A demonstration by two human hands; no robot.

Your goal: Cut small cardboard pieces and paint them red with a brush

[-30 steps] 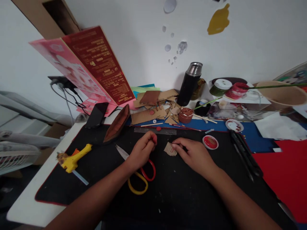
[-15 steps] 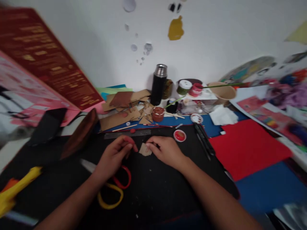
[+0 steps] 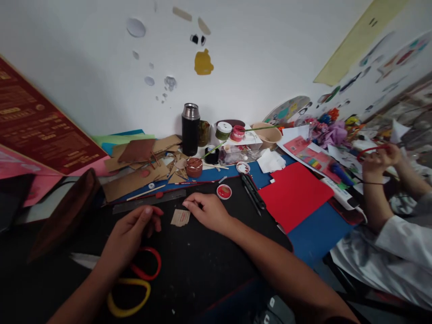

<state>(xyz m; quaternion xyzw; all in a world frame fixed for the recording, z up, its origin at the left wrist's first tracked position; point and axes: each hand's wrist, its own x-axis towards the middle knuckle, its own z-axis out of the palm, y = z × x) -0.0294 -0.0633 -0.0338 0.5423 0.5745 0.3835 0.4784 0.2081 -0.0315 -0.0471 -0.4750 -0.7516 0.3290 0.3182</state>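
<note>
A small torn piece of cardboard (image 3: 180, 218) lies on the black mat, printing upward, between my hands. My right hand (image 3: 209, 211) is just right of it, thumb and fingertips pinched together above its upper edge. Whether anything is in that pinch is too small to make out. My left hand (image 3: 131, 229) hovers to the left, palm inward, fingers loosely bent and apart, holding nothing; a fingertip looks reddish. Under my left wrist lie scissors (image 3: 130, 310) with yellow and red handles. A small lid of red paint (image 3: 224, 192) sits beyond my right hand.
Cardboard scraps (image 3: 135, 180), a brown paint jar (image 3: 194, 167) and a black flask (image 3: 191, 130) line the back. Right of the mat are a black utility knife (image 3: 253, 191) and a red sheet (image 3: 297, 193). Another person's hands (image 3: 380, 157) hold something red at far right.
The view has swung right, bringing another person into sight. My right fingers have come off the cardboard piece, which now lies flat. My left hand sits farther from it.
</note>
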